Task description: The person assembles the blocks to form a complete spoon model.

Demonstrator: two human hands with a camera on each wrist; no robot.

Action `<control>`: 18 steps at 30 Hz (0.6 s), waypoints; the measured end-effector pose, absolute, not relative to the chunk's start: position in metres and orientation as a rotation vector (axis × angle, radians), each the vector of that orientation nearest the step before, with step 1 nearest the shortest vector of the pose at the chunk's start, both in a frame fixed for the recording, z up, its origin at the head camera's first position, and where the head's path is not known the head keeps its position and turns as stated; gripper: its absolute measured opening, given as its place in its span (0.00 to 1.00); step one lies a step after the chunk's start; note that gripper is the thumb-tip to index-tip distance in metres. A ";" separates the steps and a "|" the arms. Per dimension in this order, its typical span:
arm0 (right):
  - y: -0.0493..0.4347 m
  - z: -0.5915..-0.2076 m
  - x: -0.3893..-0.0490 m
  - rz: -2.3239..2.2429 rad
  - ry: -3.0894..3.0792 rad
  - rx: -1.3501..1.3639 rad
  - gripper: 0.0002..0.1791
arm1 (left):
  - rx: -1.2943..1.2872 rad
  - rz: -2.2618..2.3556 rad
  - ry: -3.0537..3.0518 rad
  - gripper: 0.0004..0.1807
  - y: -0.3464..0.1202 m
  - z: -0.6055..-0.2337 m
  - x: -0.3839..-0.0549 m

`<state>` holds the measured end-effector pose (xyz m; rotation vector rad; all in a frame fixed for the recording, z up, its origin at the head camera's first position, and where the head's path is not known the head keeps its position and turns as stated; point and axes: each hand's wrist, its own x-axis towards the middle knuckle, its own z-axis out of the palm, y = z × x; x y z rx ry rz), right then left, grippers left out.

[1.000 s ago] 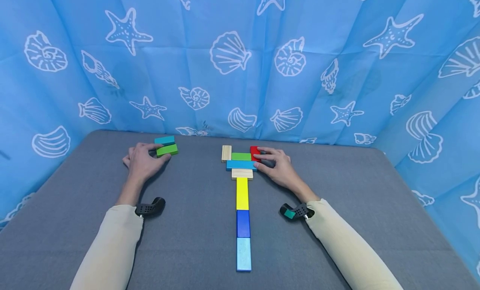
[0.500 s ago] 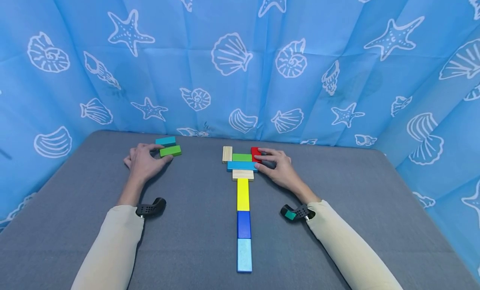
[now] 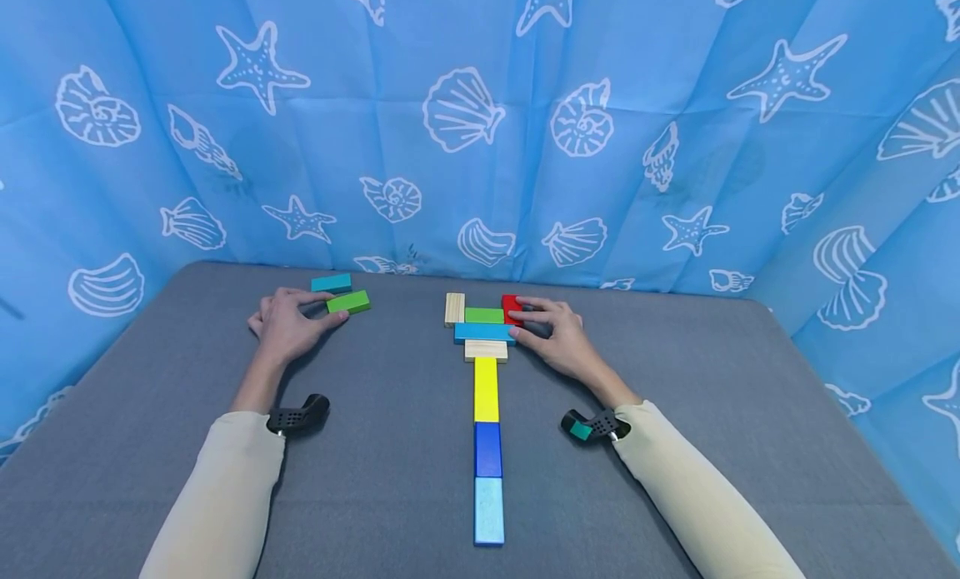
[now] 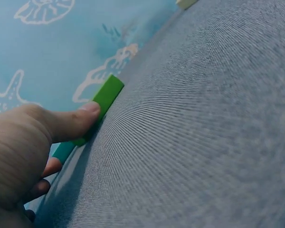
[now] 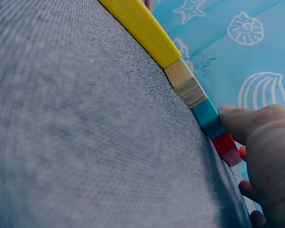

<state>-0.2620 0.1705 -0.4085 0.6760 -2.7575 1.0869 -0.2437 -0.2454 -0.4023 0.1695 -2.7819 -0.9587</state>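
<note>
My left hand (image 3: 288, 329) pinches the left part of a green block (image 3: 349, 301) between thumb and forefinger. In the left wrist view the thumb lies against the near side of this green block (image 4: 108, 96). Just behind it lies a teal block (image 3: 331, 282). My right hand (image 3: 562, 337) rests at the right end of the laid-out blocks, fingers spread. Its fingertips touch the red block (image 3: 510, 302), and the thumb touches the right end of the blue block (image 3: 483, 333). The right wrist view shows the thumb on the blue block (image 5: 209, 118).
Beside the red block lie another green block (image 3: 484, 315) and an upright plain wooden block (image 3: 454, 309). Below the blue block runs a column: plain wooden (image 3: 486, 349), yellow (image 3: 486, 389), dark blue (image 3: 487, 450), light blue (image 3: 489, 511). A patterned curtain (image 3: 480, 187) hangs behind the grey table (image 3: 390, 479).
My left hand has shifted the green block slightly to the right and turned it a little, so more of it lies beyond the teal block. The right hand has stayed in place.
</note>
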 end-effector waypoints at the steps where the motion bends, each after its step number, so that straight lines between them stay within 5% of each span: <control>1: 0.170 -0.408 -0.262 1.088 -2.758 0.675 0.22 | 0.168 -0.969 -2.784 0.30 -0.246 -0.402 -0.244; 18: 0.171 -0.409 -0.262 1.094 -2.748 0.682 0.22 | 0.091 -1.105 -2.669 0.30 -0.234 -0.379 -0.245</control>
